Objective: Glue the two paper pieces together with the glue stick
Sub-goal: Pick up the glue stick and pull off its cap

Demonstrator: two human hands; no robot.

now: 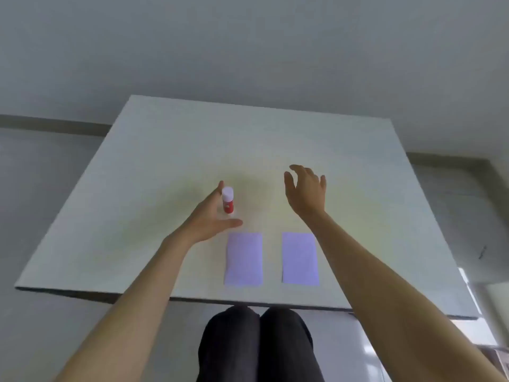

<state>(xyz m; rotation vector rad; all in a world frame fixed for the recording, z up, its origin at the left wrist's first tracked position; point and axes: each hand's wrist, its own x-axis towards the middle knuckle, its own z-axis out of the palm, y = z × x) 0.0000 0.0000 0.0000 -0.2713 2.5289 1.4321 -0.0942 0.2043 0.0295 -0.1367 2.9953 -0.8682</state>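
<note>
A red glue stick [228, 201] with a white cap stands upright on the white table [137, 188]. My left hand [210, 217] is open right beside it, fingers behind its left side and thumb stretched out below it; whether they touch is unclear. Two lilac paper pieces lie flat side by side near the front edge: the left paper [243, 259] and the right paper [299, 258], with a gap between them. My right hand [305, 193] hovers open above the table, beyond the right paper, fingers spread and holding nothing.
The table's front edge [248, 301] runs just above my knees [256, 346] in dark trousers. Grey floor surrounds the table, and a pale wall with a skirting strip [49, 125] lies beyond.
</note>
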